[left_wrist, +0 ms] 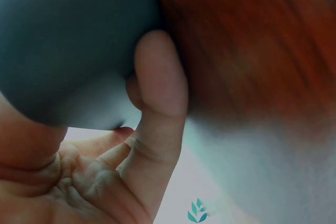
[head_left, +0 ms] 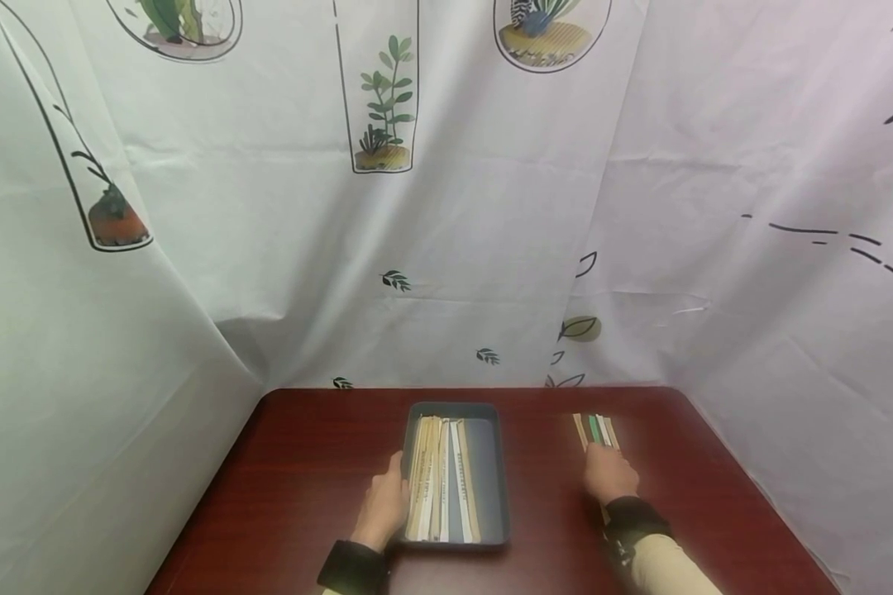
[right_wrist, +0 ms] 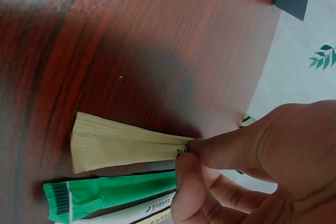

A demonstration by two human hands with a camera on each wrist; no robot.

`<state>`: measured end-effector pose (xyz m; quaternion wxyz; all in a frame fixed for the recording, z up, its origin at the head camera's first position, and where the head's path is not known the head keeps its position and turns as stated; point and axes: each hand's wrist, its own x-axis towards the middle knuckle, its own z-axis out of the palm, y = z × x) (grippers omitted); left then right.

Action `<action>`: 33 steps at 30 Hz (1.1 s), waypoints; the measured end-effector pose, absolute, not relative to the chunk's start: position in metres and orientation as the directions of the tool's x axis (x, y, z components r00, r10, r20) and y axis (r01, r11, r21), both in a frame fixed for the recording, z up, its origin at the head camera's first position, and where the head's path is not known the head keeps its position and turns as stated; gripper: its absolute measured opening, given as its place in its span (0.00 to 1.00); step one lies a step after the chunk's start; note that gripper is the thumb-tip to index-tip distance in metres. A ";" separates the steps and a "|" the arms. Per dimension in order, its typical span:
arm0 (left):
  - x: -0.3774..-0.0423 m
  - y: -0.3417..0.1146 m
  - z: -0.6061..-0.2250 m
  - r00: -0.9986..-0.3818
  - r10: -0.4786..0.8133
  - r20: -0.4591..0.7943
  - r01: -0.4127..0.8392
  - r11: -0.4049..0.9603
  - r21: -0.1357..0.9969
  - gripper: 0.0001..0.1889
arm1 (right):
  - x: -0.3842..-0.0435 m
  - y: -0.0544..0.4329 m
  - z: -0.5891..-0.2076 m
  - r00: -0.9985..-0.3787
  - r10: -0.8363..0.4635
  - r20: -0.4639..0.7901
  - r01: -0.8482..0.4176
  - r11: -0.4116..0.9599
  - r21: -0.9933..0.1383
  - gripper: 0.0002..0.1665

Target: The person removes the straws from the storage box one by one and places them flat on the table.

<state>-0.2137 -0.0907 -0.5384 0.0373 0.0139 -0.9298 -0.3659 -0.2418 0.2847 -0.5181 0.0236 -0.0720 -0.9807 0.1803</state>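
My left hand grips the left side of a dark grey tray. In the left wrist view its fingers curl around the tray wall. Long, thin paper stick packets, tan and white with small print, lie lengthwise in the tray. To the right, my right hand is over a small group of stick packets. In the right wrist view, thumb and index finger pinch a tan stick packet. Beside it lie a green packet and a white packet, partly hidden by the fingers.
Everything stands on a dark red wooden table with rounded far corners. White fabric with printed plants hangs behind the table and along both sides. Bare tabletop separates the tray from the packets at right.
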 end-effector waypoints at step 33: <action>-0.214 -0.091 -0.540 -0.996 -0.046 0.082 0.021 0.741 0.672 0.28 | -0.240 0.290 -0.518 -0.987 0.164 -0.003 0.154 0.922 -0.355 0.06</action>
